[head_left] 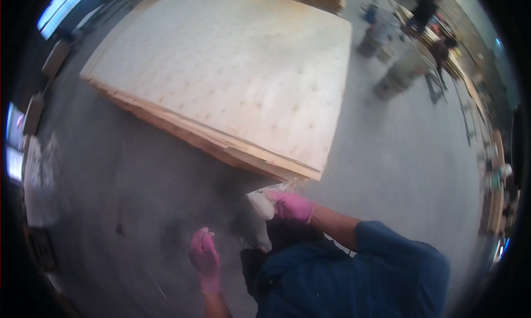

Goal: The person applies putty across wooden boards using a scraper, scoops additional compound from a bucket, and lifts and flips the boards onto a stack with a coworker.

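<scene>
My right hand (294,206), in a pink glove, is closed on a whitish scoop-like object (261,203) near the front corner of a large stack of thin wooden sheets (238,74). The exact kind of object is too blurred to tell. My left hand (204,254), also pink-gloved, is raised over the grey floor at the lower left, with its fingers curled. A small pale bit shows at its fingertips, too small to name.
Buckets and drums (381,27) stand on the floor at the upper right. Two people (425,11) are beyond them, beside long boards. More stacked boards (492,207) lie at the right edge. A whitish stack (41,180) is at the left edge.
</scene>
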The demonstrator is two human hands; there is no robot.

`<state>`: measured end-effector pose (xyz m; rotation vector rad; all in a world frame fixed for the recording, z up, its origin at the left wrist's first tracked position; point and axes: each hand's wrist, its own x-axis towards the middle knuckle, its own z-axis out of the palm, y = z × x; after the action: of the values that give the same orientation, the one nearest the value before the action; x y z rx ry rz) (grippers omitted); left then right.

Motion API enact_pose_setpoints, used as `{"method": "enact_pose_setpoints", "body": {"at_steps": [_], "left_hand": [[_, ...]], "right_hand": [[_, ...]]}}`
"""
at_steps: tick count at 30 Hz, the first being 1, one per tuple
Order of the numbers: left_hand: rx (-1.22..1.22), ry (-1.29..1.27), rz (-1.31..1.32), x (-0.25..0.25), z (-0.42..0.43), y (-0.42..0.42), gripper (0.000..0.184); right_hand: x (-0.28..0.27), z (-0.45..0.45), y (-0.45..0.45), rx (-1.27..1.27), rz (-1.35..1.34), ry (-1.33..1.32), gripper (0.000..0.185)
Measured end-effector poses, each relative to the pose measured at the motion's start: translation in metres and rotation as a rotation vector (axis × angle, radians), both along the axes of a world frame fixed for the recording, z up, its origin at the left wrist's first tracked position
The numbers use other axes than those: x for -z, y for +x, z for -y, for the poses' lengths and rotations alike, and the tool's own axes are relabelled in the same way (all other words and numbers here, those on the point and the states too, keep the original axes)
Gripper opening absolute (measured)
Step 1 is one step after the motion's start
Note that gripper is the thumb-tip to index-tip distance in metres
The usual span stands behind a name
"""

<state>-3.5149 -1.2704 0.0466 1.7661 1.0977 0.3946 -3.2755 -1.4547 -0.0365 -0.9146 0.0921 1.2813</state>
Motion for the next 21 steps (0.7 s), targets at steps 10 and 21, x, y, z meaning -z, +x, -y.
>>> {"method": "enact_pose_setpoints", "body": {"at_steps": [10,21], "left_hand": [[0.561,0.457,-0.158,0.159,-0.169,0.217,0.041],[0.499,0.926,-0.594,0.269,-0.362,0.532,0.078]], "right_hand": [[0.017,0.055,0.094,0.57,0.25,-0.19,0.044],[0.064,-0.16,0.551,0.601,0.541,-0.153,0.034]]}}
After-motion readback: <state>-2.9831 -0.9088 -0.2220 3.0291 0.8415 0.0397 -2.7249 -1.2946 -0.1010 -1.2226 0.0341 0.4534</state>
